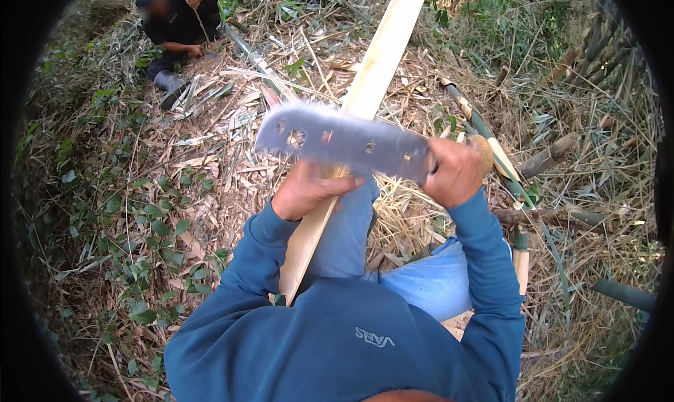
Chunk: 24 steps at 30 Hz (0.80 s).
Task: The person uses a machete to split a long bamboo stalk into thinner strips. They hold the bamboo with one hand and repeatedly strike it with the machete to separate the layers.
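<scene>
Bamboo slat (372, 79), pale split strip, runs from between the person's knees up and away over the leaf litter, far end near top of frame; lower end hidden behind blue sweatshirt. Left hand (309, 190) closed round slat about mid-length, thumb across it, likely to steady it for cutting. Cleaver (344, 141), broad grey blade with holes, lies across slat just above left hand, blurred so its edge is hard to read. Right hand (456, 172) fisted on cleaver handle right of slat, handle mostly covered, only rounded butt shows. Green bamboo poles (491, 146) on ground right of slat, partly under dry leaves. Second person (175, 26) crouches well left of slat's far end, face blurred, what their hands hold unclear
</scene>
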### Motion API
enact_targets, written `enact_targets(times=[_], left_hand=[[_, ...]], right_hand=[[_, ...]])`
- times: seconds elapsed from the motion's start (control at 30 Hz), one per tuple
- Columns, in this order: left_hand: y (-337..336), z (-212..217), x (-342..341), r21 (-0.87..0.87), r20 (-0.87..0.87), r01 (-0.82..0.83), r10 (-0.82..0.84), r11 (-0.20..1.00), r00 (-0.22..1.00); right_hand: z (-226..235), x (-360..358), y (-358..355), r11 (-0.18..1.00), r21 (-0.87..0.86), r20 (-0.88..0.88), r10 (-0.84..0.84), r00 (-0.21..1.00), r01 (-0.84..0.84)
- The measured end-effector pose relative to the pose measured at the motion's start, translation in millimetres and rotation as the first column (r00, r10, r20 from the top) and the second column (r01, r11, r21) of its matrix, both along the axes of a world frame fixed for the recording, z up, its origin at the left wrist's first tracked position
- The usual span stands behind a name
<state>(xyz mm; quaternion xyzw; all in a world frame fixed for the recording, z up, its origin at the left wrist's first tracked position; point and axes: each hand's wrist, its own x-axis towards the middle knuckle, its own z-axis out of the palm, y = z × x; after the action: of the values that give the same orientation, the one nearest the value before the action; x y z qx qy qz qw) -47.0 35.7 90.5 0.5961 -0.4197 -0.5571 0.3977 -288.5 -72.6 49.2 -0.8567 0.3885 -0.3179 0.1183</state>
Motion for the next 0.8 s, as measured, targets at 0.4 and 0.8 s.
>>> enact_targets(times=[0.4,0.8], left_hand=[[-3.3,12.2,-8.3,-0.058,0.070,0.014,-0.010,0.998,0.997],[4.3,16.4,1.4,0.114,-0.244,0.008,0.020,0.993,0.970]], right_hand=[[0.7,-18.4,-33.9,0.936,0.182,0.070,-0.318,0.946,0.301],[3.1,-1.6,24.6,0.998,0.058,0.077,0.022,0.997,-0.026]])
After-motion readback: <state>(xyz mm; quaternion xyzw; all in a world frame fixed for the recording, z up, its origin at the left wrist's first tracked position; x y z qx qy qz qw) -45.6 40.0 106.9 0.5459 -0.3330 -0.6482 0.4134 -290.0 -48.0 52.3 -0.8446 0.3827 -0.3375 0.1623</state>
